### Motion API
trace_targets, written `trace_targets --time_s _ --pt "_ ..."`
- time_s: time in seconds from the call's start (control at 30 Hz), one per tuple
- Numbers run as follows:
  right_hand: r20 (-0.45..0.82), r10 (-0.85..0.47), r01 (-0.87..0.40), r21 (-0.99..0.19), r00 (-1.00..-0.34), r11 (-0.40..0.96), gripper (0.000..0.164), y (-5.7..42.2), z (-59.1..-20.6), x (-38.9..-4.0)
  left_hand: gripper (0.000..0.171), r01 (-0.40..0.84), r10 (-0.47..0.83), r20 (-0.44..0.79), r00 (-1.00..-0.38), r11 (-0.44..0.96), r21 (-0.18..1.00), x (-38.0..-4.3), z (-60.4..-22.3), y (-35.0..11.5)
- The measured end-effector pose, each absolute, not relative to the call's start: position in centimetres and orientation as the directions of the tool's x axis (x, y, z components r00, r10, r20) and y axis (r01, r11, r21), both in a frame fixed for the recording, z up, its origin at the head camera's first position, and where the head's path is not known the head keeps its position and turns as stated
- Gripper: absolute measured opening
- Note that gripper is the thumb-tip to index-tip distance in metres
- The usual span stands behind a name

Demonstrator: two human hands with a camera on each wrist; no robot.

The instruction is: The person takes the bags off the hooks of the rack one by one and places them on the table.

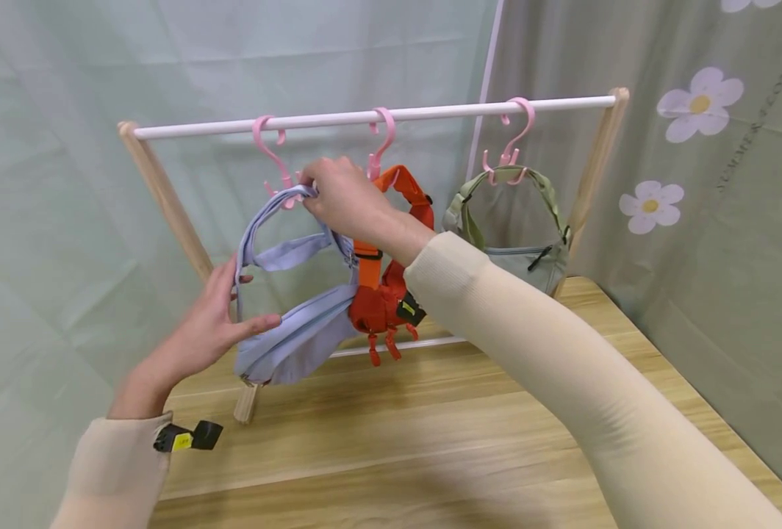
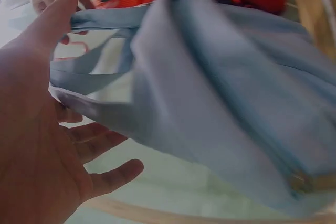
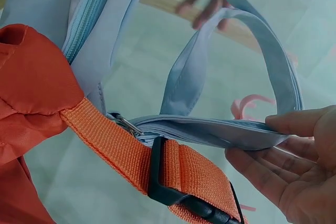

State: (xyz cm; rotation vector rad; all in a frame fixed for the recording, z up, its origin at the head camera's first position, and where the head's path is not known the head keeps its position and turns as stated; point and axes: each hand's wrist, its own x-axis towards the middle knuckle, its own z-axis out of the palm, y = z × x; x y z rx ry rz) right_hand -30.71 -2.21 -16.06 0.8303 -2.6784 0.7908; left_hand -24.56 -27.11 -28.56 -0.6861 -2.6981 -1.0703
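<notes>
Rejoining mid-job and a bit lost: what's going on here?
A person's right hand pinches the strap of a pale blue fabric bag beside the leftmost pink plastic hook; whether the strap rests on it is unclear. The left hand is spread open by the bag's side. A red-orange fabric bag and a sage-green fabric bag hang from the other pink hooks on a round white rail.

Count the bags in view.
3: a blue bag with the right hand gripping its strap; a red bag beside it; a green bag hanging farthest right.
</notes>
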Motion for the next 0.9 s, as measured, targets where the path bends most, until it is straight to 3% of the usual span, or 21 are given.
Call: trace_targets --time_s 0.2,0.3,0.47,0.6,0.9 --pt "0.365 -0.445 -0.573 -0.451 -0.818 0.684 0.022 -2.1 -16.1 -30.8 0.144 0.480 0.356 0.323 -0.877 0.622 0.618 -23.6 -32.4 -27.4" --pt "0.373 -0.445 -0.579 -0.453 -0.814 0.678 0.023 -1.9 -16.1 -30.9 0.146 0.501 0.328 0.380 -0.865 0.611 0.613 -23.6 -34.3 -27.0" --pt "0.376 -0.455 -0.589 -0.472 -0.807 0.656 0.021 -1.7 -16.5 -31.0 0.113 0.579 0.285 0.532 -0.797 0.614 0.537 -23.7 -35.6 -27.2" --pt "0.376 -0.452 -0.588 -0.483 -0.809 0.649 0.021 -1.5 -16.6 -31.0 0.095 0.610 0.289 0.586 -0.758 0.632 0.478 -23.8 -35.7 -27.6" --pt "0.371 -0.481 -0.607 -0.504 -0.795 0.614 0.022 -1.1 -16.8 -30.9 0.059 0.574 0.187 0.601 -0.777 0.602 0.555 -23.4 -35.3 -28.7"
